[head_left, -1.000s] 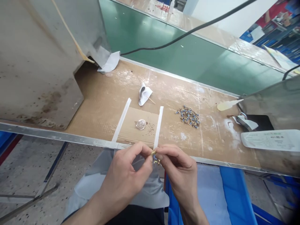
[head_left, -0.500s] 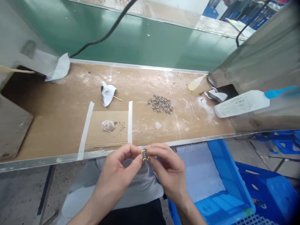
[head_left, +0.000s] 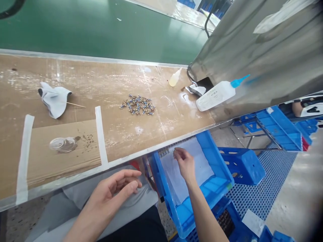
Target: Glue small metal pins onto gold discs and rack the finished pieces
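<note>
My left hand (head_left: 111,195) is held over my lap below the table edge, its fingers loosely curled, thumb apart from them and nothing between. To the right, my right hand (head_left: 186,164) reaches over a blue plastic bin (head_left: 219,168) lined with a white sheet (head_left: 199,171). Its thumb and forefinger are pinched together; whatever is between the tips is too small to make out. Near those fingertips, small metal pieces (head_left: 164,153) lie in a row at the bin's far edge. A pile of small brass-coloured pieces with blue parts (head_left: 138,105) rests on the cardboard-covered table (head_left: 126,134).
On the table are a small dropper bottle (head_left: 175,78), a larger white bottle with blue nozzle (head_left: 215,95), a stick with crumpled white paper (head_left: 56,101) and a small clear dish (head_left: 63,144) on taped cardboard. A metal housing (head_left: 247,57) stands right; blue crates (head_left: 242,164) are beyond the bin.
My hands, earlier together at a small brass-and-blue piece by the table edge, have parted. The right has moved over the bin; the left has let go and opened. The view has swung right.
</note>
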Demonstrator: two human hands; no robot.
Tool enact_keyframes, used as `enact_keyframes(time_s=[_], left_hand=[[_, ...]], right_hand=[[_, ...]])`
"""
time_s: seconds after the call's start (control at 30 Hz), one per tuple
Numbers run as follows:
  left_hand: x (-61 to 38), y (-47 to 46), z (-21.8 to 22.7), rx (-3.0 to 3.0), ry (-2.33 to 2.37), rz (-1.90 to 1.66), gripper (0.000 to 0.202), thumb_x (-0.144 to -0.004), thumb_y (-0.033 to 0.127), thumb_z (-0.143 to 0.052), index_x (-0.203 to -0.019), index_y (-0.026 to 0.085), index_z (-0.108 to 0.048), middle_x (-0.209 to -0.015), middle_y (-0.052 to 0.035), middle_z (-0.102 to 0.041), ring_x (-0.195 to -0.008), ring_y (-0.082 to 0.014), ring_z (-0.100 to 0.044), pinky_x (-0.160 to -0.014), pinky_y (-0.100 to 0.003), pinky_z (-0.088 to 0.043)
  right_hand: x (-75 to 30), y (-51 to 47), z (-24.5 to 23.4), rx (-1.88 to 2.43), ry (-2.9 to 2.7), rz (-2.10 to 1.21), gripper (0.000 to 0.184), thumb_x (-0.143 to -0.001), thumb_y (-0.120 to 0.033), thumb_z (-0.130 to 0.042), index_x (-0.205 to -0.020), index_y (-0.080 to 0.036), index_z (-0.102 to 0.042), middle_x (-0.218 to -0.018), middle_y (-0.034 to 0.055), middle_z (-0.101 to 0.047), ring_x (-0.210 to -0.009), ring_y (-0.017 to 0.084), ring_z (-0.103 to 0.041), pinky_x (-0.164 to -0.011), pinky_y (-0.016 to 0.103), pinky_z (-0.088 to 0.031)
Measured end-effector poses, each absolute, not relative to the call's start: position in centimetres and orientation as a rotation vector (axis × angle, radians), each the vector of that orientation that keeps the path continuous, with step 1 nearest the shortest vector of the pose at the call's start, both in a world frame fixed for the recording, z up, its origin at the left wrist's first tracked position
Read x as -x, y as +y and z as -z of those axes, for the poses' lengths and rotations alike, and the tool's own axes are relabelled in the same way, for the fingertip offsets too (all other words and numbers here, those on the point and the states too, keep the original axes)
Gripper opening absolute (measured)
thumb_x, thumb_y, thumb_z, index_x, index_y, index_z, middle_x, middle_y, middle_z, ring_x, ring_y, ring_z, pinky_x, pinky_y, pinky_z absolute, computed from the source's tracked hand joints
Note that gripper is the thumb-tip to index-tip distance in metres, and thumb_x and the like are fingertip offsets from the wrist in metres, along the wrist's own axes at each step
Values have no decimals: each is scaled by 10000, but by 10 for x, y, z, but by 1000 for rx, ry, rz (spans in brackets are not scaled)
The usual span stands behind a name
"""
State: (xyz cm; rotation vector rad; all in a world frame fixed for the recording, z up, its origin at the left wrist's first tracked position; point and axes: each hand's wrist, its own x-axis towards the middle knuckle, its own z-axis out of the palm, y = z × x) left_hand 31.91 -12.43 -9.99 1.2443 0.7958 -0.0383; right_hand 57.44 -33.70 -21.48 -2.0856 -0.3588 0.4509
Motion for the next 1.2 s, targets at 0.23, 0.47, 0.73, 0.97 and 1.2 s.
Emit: enact_keyframes(time_s=[0.23,0.47,0.73,0.97,1.2], left_hand=[[-306,-119,95,-1315,850,27,337,-1022,541,-768,-1191,272,-880,-1091,-66,-905,-1037,-287,-861,-983,-349,-670],[-299,-121,94,-1333,882,51,340,-1022,547,-750,-1187,277,-877,-1087,-50,-911,-1054,-293,-856,-1011,-361,-646],[-292,-114,95,-1320,868,37,331,-1021,539,-757,-1170,270,-878,-1097,-57,-905,-1082,-297,-852,-1021,-361,-634],[-284,-118,106,-1299,859,-17,305,-1018,519,-764,-1147,269,-882,-1046,-52,-902,-1029,-285,-845,-963,-342,-624],[-275,-112,116,-1312,758,-20,398,-1121,536,-588,-1179,263,-871,-1048,-67,-890,-1031,-279,-821,-963,-346,-611]], right_hand=[[-616,-349,304,2262,-368,-498,399,-1063,-577,-774,-1081,-179,-778,-918,29,-798,-829,204,-773,-844,382,-656],[-615,-357,318,2316,-396,-473,412,-1111,-581,-741,-1196,-179,-780,-1027,36,-805,-906,206,-780,-935,423,-663],[-611,-350,315,2299,-425,-442,444,-1089,-617,-750,-1167,-183,-802,-1073,53,-835,-964,220,-800,-1003,453,-650],[-597,-343,273,2242,-365,-235,538,-945,-716,-754,-988,-191,-863,-847,105,-838,-766,298,-777,-711,388,-604],[-570,-282,153,2037,-451,90,363,-1093,-571,-709,-1094,-223,-815,-846,17,-752,-789,214,-701,-800,344,-573]])
